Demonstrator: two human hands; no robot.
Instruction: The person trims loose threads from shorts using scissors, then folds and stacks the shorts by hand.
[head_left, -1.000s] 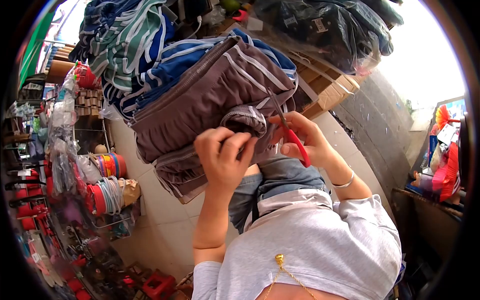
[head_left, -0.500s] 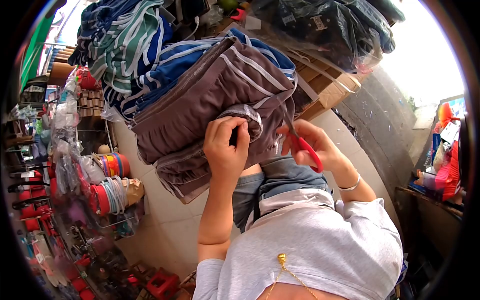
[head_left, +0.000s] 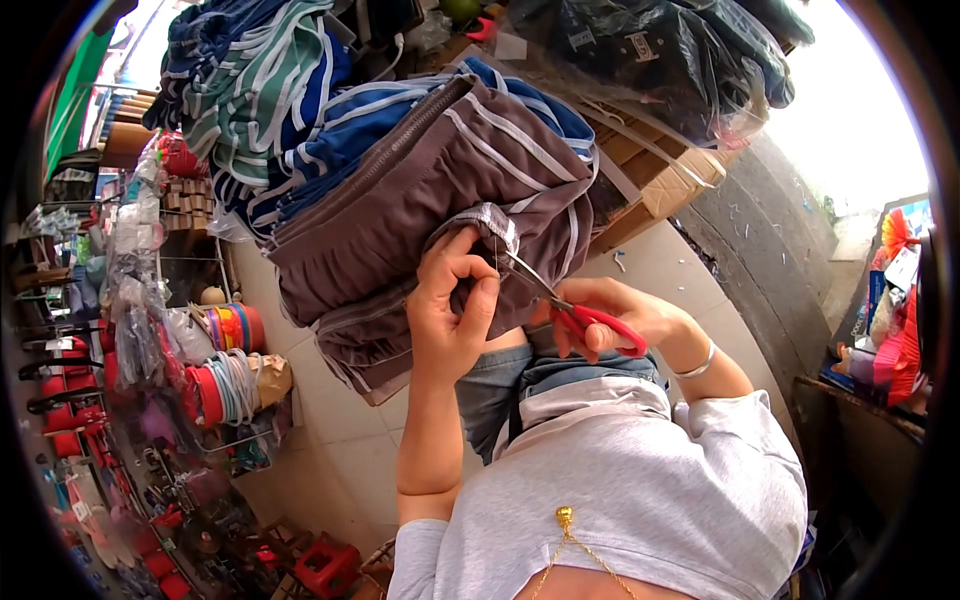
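Note:
Brown pants (head_left: 375,225) with white side stripes and a gathered waist lie bunched across my lap. My left hand (head_left: 450,305) is closed on a rolled leg opening of the brown pants, with its fingertips inside the cuff. A fine light thread seems to run from the cuff to my thumb and index finger. In my right hand (head_left: 625,305) are scissors with red handles (head_left: 628,338). Their blade tips point up and left and reach the cuff's edge, just right of my left fingers. How far the blades are apart is hard to see.
Blue striped garments (head_left: 365,118) and green striped ones (head_left: 250,95) are piled beyond the pants. A dark plastic bag of clothes (head_left: 660,65) rests over a cardboard box (head_left: 675,185). Shelves of goods and spools (head_left: 235,385) stand left, and a red stool (head_left: 327,565) lower left.
The scissors have swung left and down, from the pants' right side to the cuff by my left hand. My left hand's fingers have shifted slightly on the cuff.

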